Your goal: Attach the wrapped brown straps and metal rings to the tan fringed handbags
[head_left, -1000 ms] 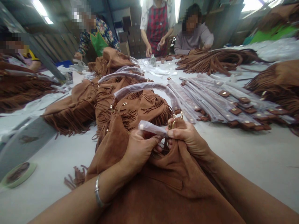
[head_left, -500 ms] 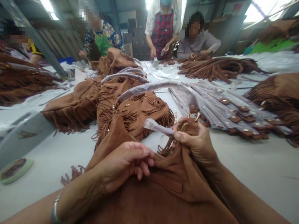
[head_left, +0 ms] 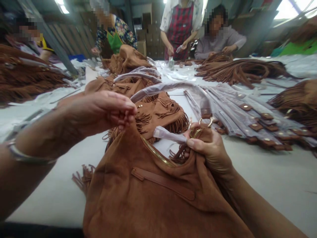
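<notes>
A brown suede handbag (head_left: 148, 198) stands in front of me, with a gold zipper (head_left: 158, 153) along its top edge and a leather strip across its front. My right hand (head_left: 214, 150) grips its upper right corner, just below the gold ring. Out of that grip, to the left, sticks a plastic-wrapped piece (head_left: 169, 135). The bag's handle (head_left: 170, 87), wrapped in clear plastic, arches over the opening. My left hand (head_left: 106, 109) is raised by the upper left corner, thumb and fingers pressed together; what they hold, if anything, I cannot make out.
Fringed brown bags (head_left: 160, 115) lie beyond my bag. Wrapped straps (head_left: 237, 112) with metal studs are fanned out at the right, and a heap of brown strips (head_left: 242, 71) lies behind them. Several co-workers stand or sit across the white table (head_left: 279, 175).
My left hand has moved up and left from the bag's opening to its upper left corner, uncovering the zipper and leather strip. The right hand keeps its hold.
</notes>
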`<act>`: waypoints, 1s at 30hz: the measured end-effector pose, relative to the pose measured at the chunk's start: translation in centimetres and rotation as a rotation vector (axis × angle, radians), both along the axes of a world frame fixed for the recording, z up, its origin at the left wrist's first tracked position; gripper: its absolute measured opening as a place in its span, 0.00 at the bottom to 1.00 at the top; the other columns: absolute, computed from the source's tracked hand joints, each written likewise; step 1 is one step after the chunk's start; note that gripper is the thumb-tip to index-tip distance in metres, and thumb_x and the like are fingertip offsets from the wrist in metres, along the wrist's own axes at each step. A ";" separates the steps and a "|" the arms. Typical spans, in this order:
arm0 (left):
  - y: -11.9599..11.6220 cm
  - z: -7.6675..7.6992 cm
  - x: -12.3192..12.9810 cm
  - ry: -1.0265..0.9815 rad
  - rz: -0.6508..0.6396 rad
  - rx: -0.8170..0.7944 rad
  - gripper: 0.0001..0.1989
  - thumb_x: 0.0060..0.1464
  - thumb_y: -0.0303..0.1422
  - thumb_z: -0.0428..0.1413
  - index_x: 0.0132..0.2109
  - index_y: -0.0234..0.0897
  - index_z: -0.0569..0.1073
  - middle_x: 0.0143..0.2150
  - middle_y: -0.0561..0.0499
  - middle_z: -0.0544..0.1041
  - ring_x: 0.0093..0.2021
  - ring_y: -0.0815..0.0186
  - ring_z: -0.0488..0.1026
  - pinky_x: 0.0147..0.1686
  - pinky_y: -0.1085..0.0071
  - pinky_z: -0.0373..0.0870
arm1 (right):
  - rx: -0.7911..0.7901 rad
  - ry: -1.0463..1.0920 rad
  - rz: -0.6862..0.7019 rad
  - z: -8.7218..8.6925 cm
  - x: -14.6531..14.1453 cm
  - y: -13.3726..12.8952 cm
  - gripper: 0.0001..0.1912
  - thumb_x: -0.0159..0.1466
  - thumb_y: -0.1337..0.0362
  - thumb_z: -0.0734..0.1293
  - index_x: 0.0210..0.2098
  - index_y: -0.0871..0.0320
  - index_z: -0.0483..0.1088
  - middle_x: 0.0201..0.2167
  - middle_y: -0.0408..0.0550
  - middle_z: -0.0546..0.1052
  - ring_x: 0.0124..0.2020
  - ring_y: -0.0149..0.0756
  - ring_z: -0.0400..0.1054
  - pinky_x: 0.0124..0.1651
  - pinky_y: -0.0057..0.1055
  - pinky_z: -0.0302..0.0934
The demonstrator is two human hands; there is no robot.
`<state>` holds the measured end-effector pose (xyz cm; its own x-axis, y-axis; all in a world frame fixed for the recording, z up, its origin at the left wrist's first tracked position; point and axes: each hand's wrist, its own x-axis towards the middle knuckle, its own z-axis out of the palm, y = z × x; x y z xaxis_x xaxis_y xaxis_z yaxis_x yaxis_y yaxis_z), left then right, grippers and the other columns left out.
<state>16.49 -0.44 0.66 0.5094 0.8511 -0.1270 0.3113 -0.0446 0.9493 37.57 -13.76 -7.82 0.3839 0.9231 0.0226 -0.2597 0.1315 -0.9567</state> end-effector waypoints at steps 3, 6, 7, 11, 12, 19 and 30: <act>0.6 -1.9 1.2 0.105 -0.382 -0.539 0.10 0.45 0.31 0.58 0.29 0.25 0.75 0.20 0.46 0.73 0.17 0.73 0.67 0.16 0.82 0.58 | 0.013 -0.019 -0.006 0.2 0.0 -0.2 0.22 0.44 0.66 0.73 0.37 0.57 0.62 0.26 0.41 0.72 0.21 0.29 0.64 0.22 0.25 0.60; -0.2 -3.9 2.3 0.167 -0.525 -0.753 0.13 0.48 0.37 0.57 0.30 0.28 0.75 0.21 0.44 0.74 0.14 0.72 0.65 0.10 0.81 0.55 | 0.025 -0.034 -0.012 0.4 0.0 -0.3 0.22 0.44 0.66 0.73 0.37 0.57 0.63 0.26 0.41 0.72 0.23 0.31 0.66 0.24 0.25 0.61; -0.6 -4.4 2.7 0.176 -0.535 -0.788 0.14 0.49 0.38 0.55 0.31 0.28 0.75 0.21 0.44 0.74 0.14 0.72 0.65 0.10 0.81 0.54 | 0.029 -0.034 -0.014 0.5 0.0 -0.3 0.22 0.44 0.67 0.73 0.37 0.57 0.63 0.26 0.41 0.72 0.24 0.32 0.66 0.24 0.26 0.61; -2.0 -5.7 4.5 0.180 -0.531 -0.906 0.17 0.51 0.41 0.54 0.32 0.28 0.75 0.21 0.46 0.72 0.14 0.74 0.63 0.09 0.81 0.51 | 0.036 -0.043 0.003 0.7 0.0 -0.5 0.21 0.45 0.67 0.73 0.37 0.56 0.62 0.27 0.41 0.72 0.22 0.30 0.65 0.22 0.25 0.60; -2.1 -5.9 4.9 0.171 -0.537 -0.926 0.17 0.51 0.41 0.54 0.32 0.28 0.75 0.21 0.47 0.72 0.13 0.74 0.62 0.09 0.82 0.50 | 0.043 -0.048 0.010 0.7 0.0 -0.5 0.21 0.45 0.67 0.73 0.37 0.56 0.62 0.26 0.41 0.72 0.21 0.30 0.65 0.21 0.24 0.60; -1.8 -6.2 6.0 0.100 -0.504 -0.959 0.14 0.45 0.38 0.56 0.27 0.28 0.73 0.18 0.50 0.68 0.12 0.75 0.61 0.10 0.83 0.43 | 0.049 -0.044 0.027 0.8 0.1 -0.6 0.22 0.45 0.67 0.73 0.37 0.56 0.62 0.27 0.41 0.72 0.20 0.29 0.65 0.20 0.24 0.60; -1.0 -6.5 6.4 0.048 -0.555 -0.878 0.11 0.39 0.34 0.61 0.26 0.30 0.69 0.16 0.55 0.66 0.12 0.76 0.59 0.10 0.82 0.48 | 0.076 -0.055 0.080 0.7 0.3 -0.5 0.21 0.47 0.69 0.72 0.37 0.57 0.62 0.26 0.40 0.71 0.23 0.29 0.65 0.25 0.24 0.62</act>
